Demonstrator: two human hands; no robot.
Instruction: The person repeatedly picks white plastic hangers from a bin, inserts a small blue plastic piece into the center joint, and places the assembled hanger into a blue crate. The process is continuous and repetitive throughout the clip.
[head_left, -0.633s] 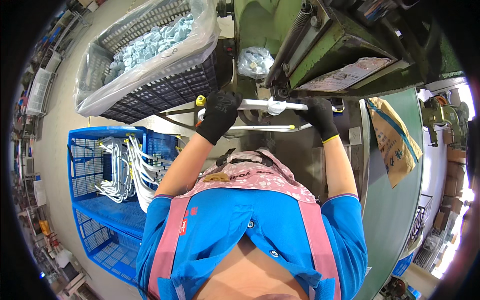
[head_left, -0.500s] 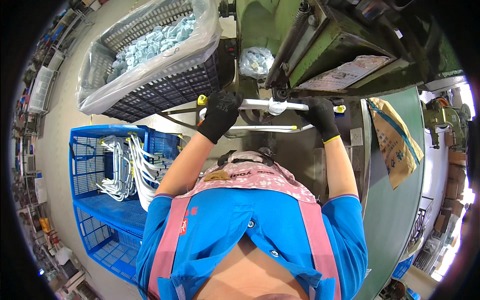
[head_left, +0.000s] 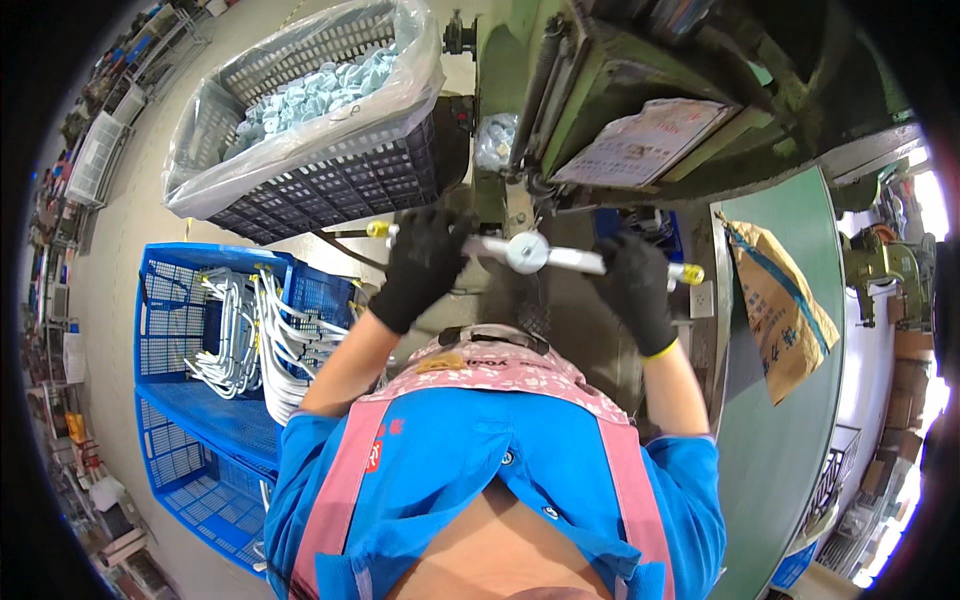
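Both my hands wear black gloves. My left hand [head_left: 422, 262] is wrapped round the left part of a white tubular bar [head_left: 577, 260] with yellow end caps. My right hand [head_left: 634, 285] grips the same bar near its other end. At the middle of the bar, between my hands, a round pale disc [head_left: 528, 252] faces up. The bar is held level, just in front of the green machine [head_left: 585, 130]. Part of the bar is hidden under my gloves, and both hands are slightly blurred.
A black crate [head_left: 340, 170] lined with clear plastic holds many pale blue pieces [head_left: 325, 92] at the far left. Blue baskets [head_left: 165, 320] with bent white tubes [head_left: 270, 345] stand at left. On the right, a brown paper sack [head_left: 785, 310] lies on a green table [head_left: 770, 490].
My hands have drawn the bar back from the machine toward my body. The bar has turned, so its disc now shows its round face. My view has shifted slightly.
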